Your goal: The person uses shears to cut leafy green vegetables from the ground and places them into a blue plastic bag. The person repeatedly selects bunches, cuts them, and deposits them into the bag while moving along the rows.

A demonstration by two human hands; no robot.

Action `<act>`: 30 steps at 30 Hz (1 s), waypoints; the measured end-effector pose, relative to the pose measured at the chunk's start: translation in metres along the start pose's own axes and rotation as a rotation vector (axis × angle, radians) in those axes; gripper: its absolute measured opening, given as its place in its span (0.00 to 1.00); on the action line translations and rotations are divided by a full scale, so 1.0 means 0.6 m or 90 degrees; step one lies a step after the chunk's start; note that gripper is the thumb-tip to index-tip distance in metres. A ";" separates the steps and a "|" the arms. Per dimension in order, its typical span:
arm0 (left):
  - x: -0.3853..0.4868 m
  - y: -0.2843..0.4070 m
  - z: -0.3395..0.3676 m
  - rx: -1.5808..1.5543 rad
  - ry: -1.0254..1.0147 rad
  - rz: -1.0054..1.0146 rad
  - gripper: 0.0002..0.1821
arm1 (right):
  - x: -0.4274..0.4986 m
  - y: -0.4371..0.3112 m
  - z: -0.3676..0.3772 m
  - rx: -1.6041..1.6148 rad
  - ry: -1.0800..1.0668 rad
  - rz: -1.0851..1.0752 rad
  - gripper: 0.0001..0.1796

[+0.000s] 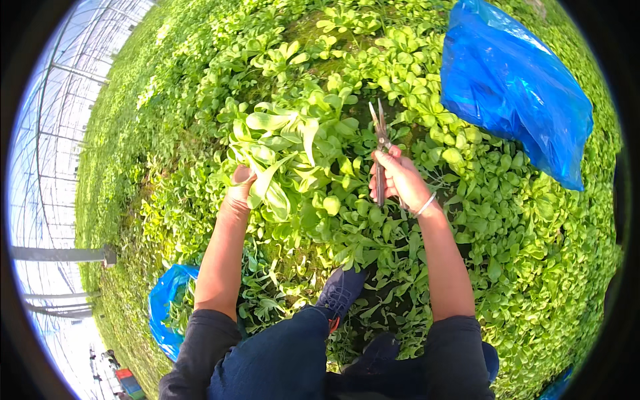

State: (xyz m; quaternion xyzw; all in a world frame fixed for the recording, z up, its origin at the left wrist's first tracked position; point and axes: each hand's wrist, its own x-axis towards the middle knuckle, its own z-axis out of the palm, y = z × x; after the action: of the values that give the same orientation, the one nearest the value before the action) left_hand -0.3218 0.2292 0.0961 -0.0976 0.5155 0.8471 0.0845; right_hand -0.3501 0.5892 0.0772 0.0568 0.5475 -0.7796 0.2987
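My left hand is closed around a bunch of pale green leafy plants, whose leaves spread over its fingers and hide much of them. To its right, my right hand grips a pair of garden snips by the handles. The two narrow blades point away from me and stand slightly apart. Low leafy greens grow beneath both hands, with a patch of dark soil near the blade tips.
A blue plastic bag lies on the greens at upper right. An open blue bag holding leaves sits by my left elbow. My shoes are among the plants. Greenhouse framing and stacked coloured crates show at far left.
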 end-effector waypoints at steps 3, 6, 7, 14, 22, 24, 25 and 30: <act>-0.175 0.052 -0.098 0.035 0.092 0.112 0.33 | 0.004 -0.041 0.066 -0.035 -0.042 -0.066 0.23; -0.385 0.109 -0.117 0.097 0.187 0.186 0.27 | 0.007 -0.035 0.118 -0.077 -0.121 -0.079 0.20; -0.455 0.119 -0.123 -0.011 0.379 0.152 0.25 | 0.005 -0.028 0.142 -0.084 -0.150 -0.084 0.20; -1.053 0.082 -0.346 0.113 1.027 -0.107 0.15 | -0.035 0.039 0.250 -0.097 -0.349 -0.043 0.15; -0.995 0.027 -0.264 0.456 0.917 -0.630 0.14 | -0.034 0.016 0.181 -0.128 -0.274 -0.066 0.13; -0.992 0.090 -0.232 0.537 0.852 -0.696 0.14 | -0.028 -0.007 0.152 -0.103 -0.241 -0.085 0.14; -1.003 0.133 -0.204 0.572 0.830 -0.730 0.14 | -0.020 -0.004 0.144 -0.079 -0.242 -0.095 0.14; -0.899 0.203 -0.213 0.652 0.610 -1.030 0.13 | -0.019 -0.007 0.109 -0.161 -0.189 -0.073 0.21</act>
State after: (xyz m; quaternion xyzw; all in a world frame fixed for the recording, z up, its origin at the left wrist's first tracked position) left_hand 0.1800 0.0372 0.2793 -0.6859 0.5710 0.0957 0.4408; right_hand -0.3271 0.5367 0.1111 -0.1278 0.5932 -0.7202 0.3362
